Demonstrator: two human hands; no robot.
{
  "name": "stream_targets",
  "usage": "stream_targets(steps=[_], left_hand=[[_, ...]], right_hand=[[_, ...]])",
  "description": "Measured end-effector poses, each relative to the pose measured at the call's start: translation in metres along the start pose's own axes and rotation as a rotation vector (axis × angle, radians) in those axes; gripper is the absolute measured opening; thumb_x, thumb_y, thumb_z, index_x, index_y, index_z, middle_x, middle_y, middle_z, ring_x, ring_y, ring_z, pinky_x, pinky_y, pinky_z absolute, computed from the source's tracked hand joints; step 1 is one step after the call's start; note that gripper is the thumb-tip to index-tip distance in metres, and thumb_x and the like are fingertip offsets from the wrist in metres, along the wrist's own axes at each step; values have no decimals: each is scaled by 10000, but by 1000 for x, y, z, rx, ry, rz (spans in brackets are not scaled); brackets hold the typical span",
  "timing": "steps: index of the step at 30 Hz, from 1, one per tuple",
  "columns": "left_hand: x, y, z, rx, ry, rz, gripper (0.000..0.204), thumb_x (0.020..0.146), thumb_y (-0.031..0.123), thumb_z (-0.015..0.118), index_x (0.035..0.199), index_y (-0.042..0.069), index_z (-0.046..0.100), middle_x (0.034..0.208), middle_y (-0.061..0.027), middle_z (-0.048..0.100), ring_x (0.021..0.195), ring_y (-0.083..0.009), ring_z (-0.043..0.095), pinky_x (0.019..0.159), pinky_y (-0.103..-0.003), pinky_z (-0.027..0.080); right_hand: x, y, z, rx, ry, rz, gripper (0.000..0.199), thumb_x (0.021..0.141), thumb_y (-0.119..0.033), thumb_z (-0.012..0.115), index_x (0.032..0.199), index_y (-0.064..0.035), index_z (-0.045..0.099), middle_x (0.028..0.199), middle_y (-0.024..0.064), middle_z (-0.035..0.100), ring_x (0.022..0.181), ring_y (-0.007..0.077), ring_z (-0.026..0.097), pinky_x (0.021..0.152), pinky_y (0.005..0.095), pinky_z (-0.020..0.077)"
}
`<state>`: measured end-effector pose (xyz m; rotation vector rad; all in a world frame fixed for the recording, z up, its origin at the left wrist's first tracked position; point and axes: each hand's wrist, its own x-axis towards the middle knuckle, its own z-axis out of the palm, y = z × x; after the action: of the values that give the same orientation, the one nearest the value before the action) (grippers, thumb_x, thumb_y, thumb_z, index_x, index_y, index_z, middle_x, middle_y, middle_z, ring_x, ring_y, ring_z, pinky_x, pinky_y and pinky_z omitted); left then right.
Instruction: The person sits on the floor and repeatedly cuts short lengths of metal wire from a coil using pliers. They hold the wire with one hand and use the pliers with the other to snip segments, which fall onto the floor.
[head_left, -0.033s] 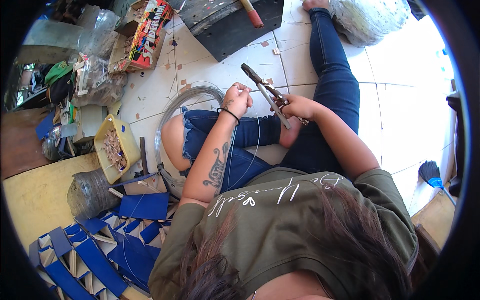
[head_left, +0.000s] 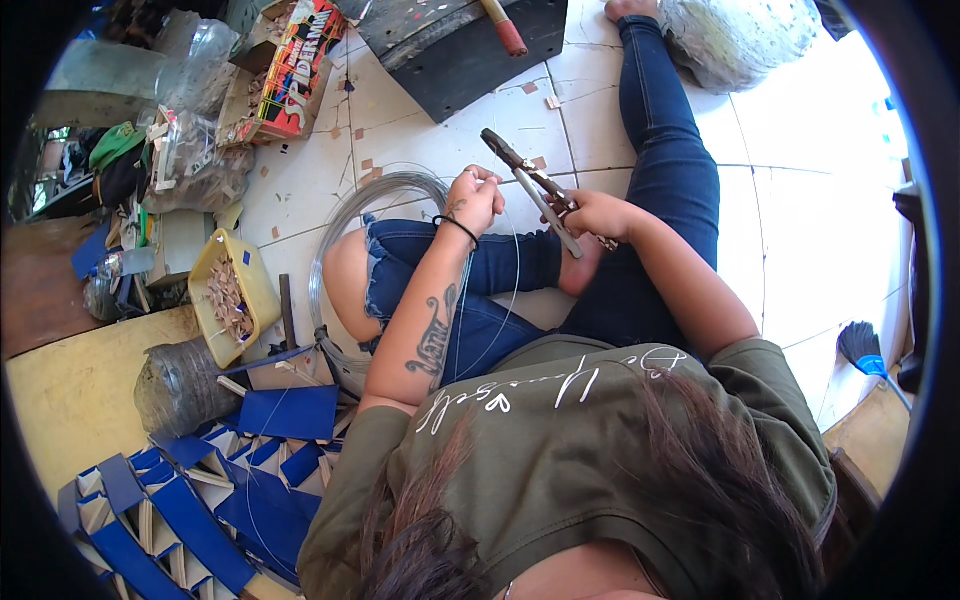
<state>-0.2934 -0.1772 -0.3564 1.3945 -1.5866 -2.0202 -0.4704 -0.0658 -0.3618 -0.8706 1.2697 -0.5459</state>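
My left hand [head_left: 476, 198] is closed in a pinch on thin wire, just above my bent left knee. A loose loop of the wire [head_left: 518, 262] hangs beside it and curves down toward my lap. The coil of silvery wire [head_left: 340, 215] lies around my left knee. My right hand [head_left: 598, 214] grips a pair of worn metal pliers [head_left: 527, 172] over my left foot. The pliers' dark jaws point up and left, close to the left hand but apart from it. My right fingers partly hide the handles.
A yellow tub of small wooden pieces [head_left: 262, 285] stands at left, below a printed carton [head_left: 300, 75]. Blue-covered wooden pieces [head_left: 185, 525] pile up at lower left. A dark block [head_left: 465, 70] stands ahead. Scraps dot the tiled floor [head_left: 430, 140]; a wrapped bundle [head_left: 740, 40] sits far right.
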Motion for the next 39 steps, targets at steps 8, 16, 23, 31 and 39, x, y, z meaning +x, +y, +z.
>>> stream_targets(steps=[8, 16, 23, 31, 39], left_hand=[[0, 0, 2, -5, 11, 6, 110, 867, 108, 377, 905, 16, 424, 518, -41, 447, 344, -62, 304, 309, -193, 219], [2, 0, -3, -123, -72, -36, 118, 866, 111, 383, 931, 12, 389, 557, -100, 496, 337, -77, 321, 328, -212, 258], [-2, 6, -3, -44, -120, -48, 164, 873, 123, 373, 991, 10, 378, 653, -139, 544, 379, -91, 411, 371, -218, 349], [-45, -16, -2, -23, -66, -17, 183, 850, 72, 382, 992, -42, 398, 658, -108, 542, 399, -91, 439, 380, -203, 363], [-31, -36, 10, 53, 44, -8, 126, 830, 64, 407, 902, -29, 451, 569, -66, 542, 394, -86, 426, 371, -214, 339]], right_hand=[[0, -1, -2, 55, -85, 19, 370, 592, -37, 473, 954, 35, 498, 871, 107, 541, 842, 184, 528, 773, 259, 415], [6, 6, 1, 144, 3, 44, 283, 629, -14, 456, 902, 45, 498, 813, 126, 549, 788, 212, 576, 717, 292, 468], [14, 13, 4, 117, 64, 86, 246, 661, -79, 523, 875, 40, 503, 758, 126, 569, 692, 196, 585, 642, 283, 475], [21, 15, -4, 103, 316, 131, 183, 659, -130, 525, 707, 46, 530, 656, 131, 563, 565, 194, 578, 489, 305, 469], [28, 10, 4, -82, 367, 212, 186, 631, -130, 523, 681, 48, 546, 628, 148, 559, 517, 215, 565, 478, 327, 461]])
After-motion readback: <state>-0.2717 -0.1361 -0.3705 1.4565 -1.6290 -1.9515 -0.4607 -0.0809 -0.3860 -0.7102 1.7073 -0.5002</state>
